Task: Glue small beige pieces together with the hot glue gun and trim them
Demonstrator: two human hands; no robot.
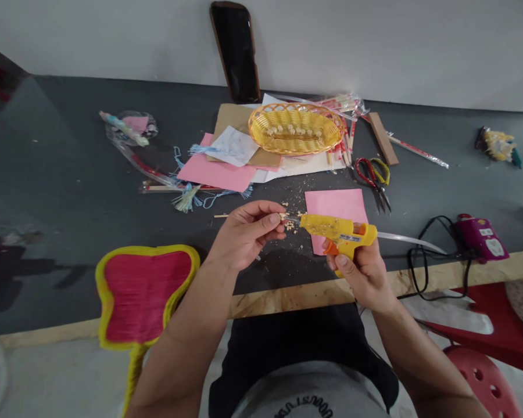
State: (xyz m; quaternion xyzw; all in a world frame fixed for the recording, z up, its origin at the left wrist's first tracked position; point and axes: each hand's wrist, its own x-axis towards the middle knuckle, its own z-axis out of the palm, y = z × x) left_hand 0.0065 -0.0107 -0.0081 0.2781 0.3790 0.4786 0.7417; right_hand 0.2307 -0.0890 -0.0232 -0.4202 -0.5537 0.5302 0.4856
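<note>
My right hand (361,268) is wrapped round the handle of a yellow glue gun (337,229), whose nozzle points left. My left hand (255,229) pinches a small pale wooden piece (283,216) right at the nozzle tip. Under and beside the fingertips lie several small pale bits (291,225) on the dark table. A pink paper square (335,201) lies partly beneath the glue gun. Beyond the hands, a yellow woven basket (296,145) holds a row of small pale pieces.
Red-and-yellow scissors (377,183) and a wooden block (382,139) lie at right, near a purple box (483,238) with a black cable. A phone (236,52) leans on the wall. Pink papers (213,173) and tassels (187,199) lie behind; a pink-and-yellow fan shape (146,296) overhangs the front edge.
</note>
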